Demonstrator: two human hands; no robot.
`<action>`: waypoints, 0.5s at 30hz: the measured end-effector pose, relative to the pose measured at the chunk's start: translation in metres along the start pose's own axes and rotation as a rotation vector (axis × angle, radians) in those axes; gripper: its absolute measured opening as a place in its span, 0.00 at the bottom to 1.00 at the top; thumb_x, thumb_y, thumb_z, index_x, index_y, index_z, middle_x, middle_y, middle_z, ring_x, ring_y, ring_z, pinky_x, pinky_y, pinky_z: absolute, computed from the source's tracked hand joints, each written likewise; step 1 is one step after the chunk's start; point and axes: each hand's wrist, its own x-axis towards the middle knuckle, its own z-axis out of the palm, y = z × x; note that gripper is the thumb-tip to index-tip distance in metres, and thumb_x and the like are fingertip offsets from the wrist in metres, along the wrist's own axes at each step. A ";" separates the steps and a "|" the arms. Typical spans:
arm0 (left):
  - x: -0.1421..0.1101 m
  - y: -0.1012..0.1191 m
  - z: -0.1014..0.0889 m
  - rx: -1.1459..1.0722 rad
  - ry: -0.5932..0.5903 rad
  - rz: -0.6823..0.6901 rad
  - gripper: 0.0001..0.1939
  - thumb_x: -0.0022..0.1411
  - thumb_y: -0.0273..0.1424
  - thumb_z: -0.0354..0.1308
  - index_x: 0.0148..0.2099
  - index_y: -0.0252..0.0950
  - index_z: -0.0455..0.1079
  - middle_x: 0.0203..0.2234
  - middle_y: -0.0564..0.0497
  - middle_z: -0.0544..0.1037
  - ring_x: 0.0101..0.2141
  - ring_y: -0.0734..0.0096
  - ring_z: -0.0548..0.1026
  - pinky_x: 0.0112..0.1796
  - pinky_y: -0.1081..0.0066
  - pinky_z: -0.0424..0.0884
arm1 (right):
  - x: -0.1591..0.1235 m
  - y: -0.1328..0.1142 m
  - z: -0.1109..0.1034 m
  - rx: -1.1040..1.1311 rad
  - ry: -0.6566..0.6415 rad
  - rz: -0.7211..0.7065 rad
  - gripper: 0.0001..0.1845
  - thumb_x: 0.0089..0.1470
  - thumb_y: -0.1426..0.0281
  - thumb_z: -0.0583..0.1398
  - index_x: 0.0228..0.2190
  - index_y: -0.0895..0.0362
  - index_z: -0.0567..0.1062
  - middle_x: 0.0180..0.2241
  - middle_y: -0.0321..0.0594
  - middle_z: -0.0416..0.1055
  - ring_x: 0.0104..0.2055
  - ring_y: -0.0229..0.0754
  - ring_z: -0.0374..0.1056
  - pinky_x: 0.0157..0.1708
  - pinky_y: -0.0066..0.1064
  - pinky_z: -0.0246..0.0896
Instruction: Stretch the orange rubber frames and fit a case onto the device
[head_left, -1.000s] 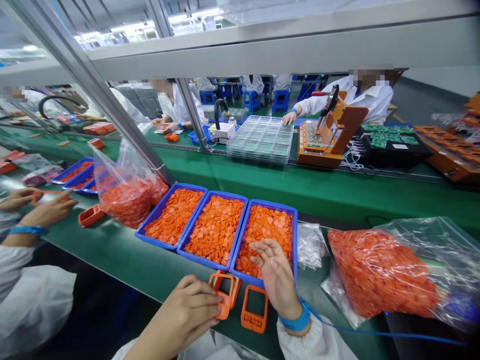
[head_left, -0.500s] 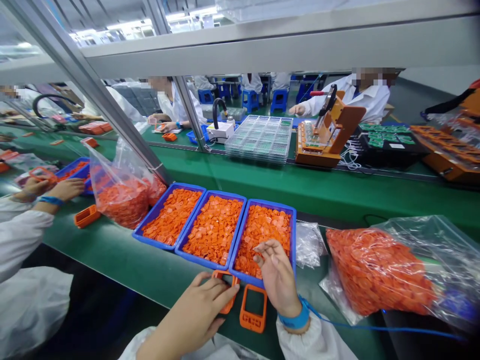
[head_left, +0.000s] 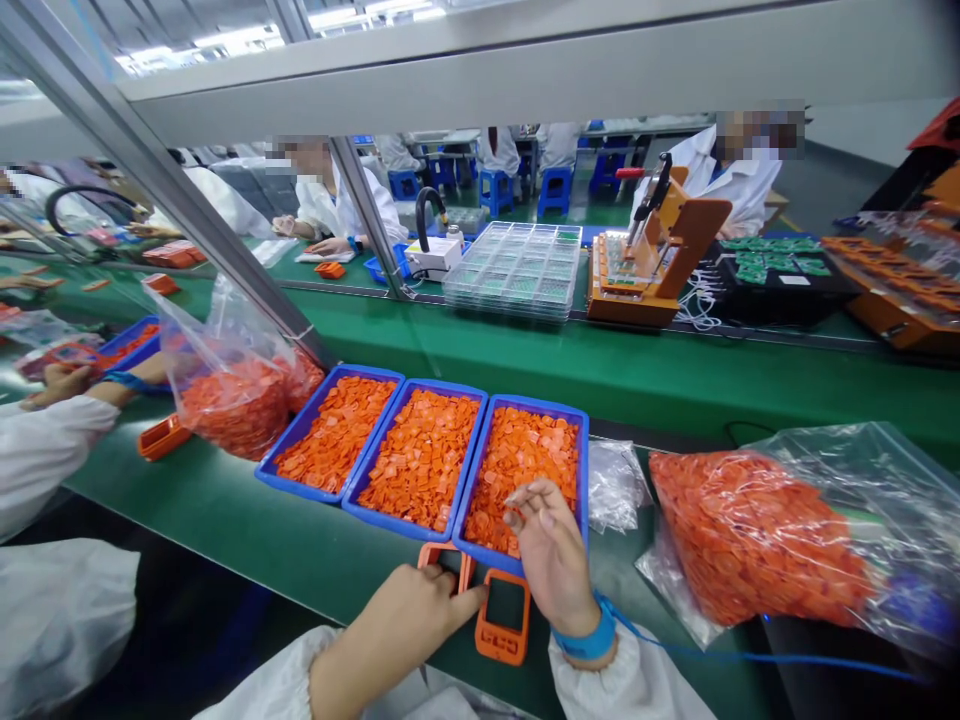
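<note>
My left hand [head_left: 409,610] is closed on an orange plastic frame [head_left: 466,572], which it partly covers. Its fingers curl into the frame's opening, while the thumb reaches toward a second orange frame [head_left: 502,645]. That second frame lies flat on the green bench, with a rectangular window and small slots at its near end. Over the near edge of the right blue tray [head_left: 583,450], my right hand [head_left: 553,550] hovers with loosely bent fingers apart; I see nothing in it. Small round orange pieces [head_left: 536,440] fill this tray. A blue wrist strap [head_left: 585,640] circles my right wrist.
Two more blue trays [head_left: 466,465] [head_left: 262,465] hold small orange parts. Clear bags of orange pieces [head_left: 236,405] [head_left: 757,530] lie on both sides. A co-worker's arm [head_left: 67,430] works at left. A sloping metal post [head_left: 187,190] and a blue cord [head_left: 750,657] are nearby.
My left hand has shifted slightly down and left, its fingers now bent into the frame's opening. My right hand stays almost still. The co-worker's hands at left have moved.
</note>
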 end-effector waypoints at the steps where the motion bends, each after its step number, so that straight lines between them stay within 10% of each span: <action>1: -0.001 0.000 0.000 -0.003 -0.004 0.011 0.19 0.69 0.25 0.62 0.60 0.44 0.70 0.28 0.49 0.81 0.28 0.58 0.81 0.27 0.71 0.70 | 0.000 0.000 0.000 -0.001 -0.001 0.000 0.13 0.55 0.60 0.69 0.41 0.50 0.78 0.39 0.40 0.77 0.43 0.46 0.74 0.43 0.36 0.71; 15: -0.029 0.010 -0.018 -0.037 0.058 0.221 0.06 0.70 0.27 0.61 0.39 0.41 0.68 0.23 0.53 0.78 0.21 0.67 0.74 0.25 0.71 0.65 | 0.002 -0.001 0.001 0.064 -0.004 0.007 0.13 0.55 0.59 0.69 0.40 0.51 0.78 0.35 0.38 0.76 0.37 0.45 0.73 0.39 0.35 0.71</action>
